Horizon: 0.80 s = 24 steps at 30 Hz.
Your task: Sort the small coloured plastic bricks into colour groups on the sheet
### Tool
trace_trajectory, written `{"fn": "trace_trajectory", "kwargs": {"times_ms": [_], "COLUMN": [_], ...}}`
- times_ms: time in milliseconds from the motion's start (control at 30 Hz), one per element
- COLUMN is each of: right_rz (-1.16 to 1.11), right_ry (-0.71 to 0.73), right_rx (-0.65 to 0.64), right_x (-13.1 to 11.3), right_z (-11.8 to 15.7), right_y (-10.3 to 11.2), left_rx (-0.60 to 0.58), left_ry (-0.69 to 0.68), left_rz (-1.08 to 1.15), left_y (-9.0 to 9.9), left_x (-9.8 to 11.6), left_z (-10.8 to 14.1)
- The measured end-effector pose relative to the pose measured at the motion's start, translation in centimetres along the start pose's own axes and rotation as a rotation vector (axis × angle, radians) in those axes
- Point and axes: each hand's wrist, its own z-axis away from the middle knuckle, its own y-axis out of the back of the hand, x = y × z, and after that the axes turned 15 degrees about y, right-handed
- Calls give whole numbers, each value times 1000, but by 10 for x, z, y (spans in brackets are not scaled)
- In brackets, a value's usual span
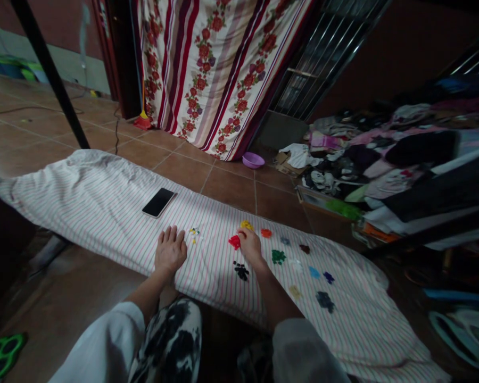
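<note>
My left hand lies flat on the striped cloth, fingers stretched out and holding nothing. Just right of it is a small scatter of white, yellow and dark pieces. Over the gap between a red pile and a yellow pile of small pieces is my right hand, its fingers bent together. Whatever its fingertips hold, if anything, is too small to make out. Nearer to me sits a black pile. A green pile and an orange pile lie to the right of that hand.
The striped cloth covers a long low surface. A phone rests on it at left. Further right are grey, light blue, dark blue, brown and tan piles. A purple basin stands on the floor beyond.
</note>
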Motion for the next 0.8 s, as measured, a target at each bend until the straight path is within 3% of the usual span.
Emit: {"fn": "trace_trajectory", "kwargs": {"times_ms": [300,600,800], "right_rz": [6,-97,-109], "right_ry": [30,15,-28], "right_rx": [-65,-8,-44], "right_x": [2,4,3], "right_z": [10,14,15], "right_y": [-5,-3,-1], "left_rx": [19,40,5], "left_ry": [-2,-9,1], "left_rz": [-15,-27,-13], "left_y": [-1,-4,0], "left_x": [0,-1,0], "left_z": [1,0,0]}}
